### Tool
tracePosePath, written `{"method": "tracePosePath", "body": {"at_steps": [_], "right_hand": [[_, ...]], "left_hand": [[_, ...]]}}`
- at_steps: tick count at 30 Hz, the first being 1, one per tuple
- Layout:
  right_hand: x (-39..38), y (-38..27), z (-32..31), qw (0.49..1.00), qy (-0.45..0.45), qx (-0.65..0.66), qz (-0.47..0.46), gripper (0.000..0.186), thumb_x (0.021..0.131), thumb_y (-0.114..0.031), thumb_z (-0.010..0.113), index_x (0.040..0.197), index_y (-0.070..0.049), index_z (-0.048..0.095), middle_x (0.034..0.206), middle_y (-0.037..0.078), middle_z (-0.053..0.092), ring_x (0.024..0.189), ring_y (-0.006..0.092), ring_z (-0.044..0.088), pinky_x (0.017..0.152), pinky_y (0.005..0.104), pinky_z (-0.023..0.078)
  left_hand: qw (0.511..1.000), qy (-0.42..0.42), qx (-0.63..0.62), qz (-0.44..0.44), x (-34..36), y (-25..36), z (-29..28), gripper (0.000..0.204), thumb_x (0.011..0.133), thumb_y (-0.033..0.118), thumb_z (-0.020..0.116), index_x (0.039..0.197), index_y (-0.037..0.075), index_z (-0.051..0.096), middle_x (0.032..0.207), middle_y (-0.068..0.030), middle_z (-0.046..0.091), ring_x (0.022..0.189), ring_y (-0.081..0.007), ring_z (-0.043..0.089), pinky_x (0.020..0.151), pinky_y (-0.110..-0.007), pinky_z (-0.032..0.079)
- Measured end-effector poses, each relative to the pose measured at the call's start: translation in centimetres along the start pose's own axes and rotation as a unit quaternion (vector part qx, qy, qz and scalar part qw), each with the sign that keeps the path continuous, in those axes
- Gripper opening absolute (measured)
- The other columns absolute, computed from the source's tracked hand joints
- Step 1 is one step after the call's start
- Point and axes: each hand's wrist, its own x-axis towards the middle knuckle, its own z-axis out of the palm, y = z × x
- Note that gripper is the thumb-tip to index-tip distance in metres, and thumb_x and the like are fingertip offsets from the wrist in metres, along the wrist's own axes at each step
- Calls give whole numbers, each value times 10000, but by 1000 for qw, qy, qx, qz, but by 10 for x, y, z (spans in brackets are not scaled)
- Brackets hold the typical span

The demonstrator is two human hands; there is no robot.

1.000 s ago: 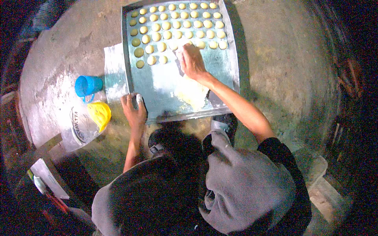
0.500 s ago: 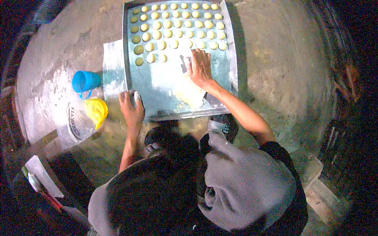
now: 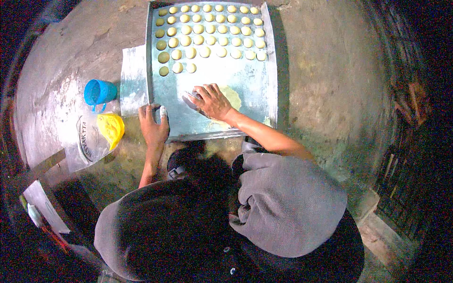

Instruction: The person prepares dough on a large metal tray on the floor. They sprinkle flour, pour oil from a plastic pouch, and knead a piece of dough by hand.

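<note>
A rough grey concrete floor (image 3: 325, 85) fills the frame and carries everything. At upper centre a large rectangular metal baking tray (image 3: 250, 111) lies flat on it. Just beside the tray's left edge sits a smaller metal sheet (image 3: 133, 80). Further left stands a blue plastic cup (image 3: 99, 92), and below it a clear plastic bag (image 3: 78, 146) holding something yellow, at middle left.

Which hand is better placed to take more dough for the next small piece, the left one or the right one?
Probably the right hand: it rests on the flat pale yellow dough patch inside the large metal baking tray. The left hand grips the tray's near corner, apart from the dough.
</note>
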Motion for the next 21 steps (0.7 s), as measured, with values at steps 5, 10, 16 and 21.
{"method": "tracePosePath", "body": {"at_steps": [5,10,16,21], "right_hand": [[8,3,0,1000,-18,2,9,489,876,-190,566,1359,-175,496,1174,122,529,1067,299,523,878,469,435],[23,8,-7,994,-44,39,87,493,848,-148,573,1335,-112,502,1172,138,527,1097,309,514,917,475,420],[0,-9,-5,995,-5,-10,-96,443,891,-180,537,1329,-248,520,1132,72,557,997,242,552,837,414,478],[1,-19,3,996,13,31,-86,435,899,-182,518,1330,-237,540,1118,67,569,1014,237,554,828,430,482]], "left_hand": [[1000,11,24,11,0,-1,-5,184,875,147,669,1008,30,619,1010,-156,547,965,-347,571,861,-435,468],[1000,22,-8,-3,1,1,-7,157,878,126,660,994,29,615,1008,-152,547,954,-339,574,854,-431,469],[1000,16,15,13,-4,-7,2,180,878,144,669,1013,34,621,1021,-151,544,967,-337,578,856,-429,471],[1000,16,18,2,-1,-2,-2,185,882,151,672,1015,32,624,1027,-150,539,981,-339,580,858,-426,481]]}}
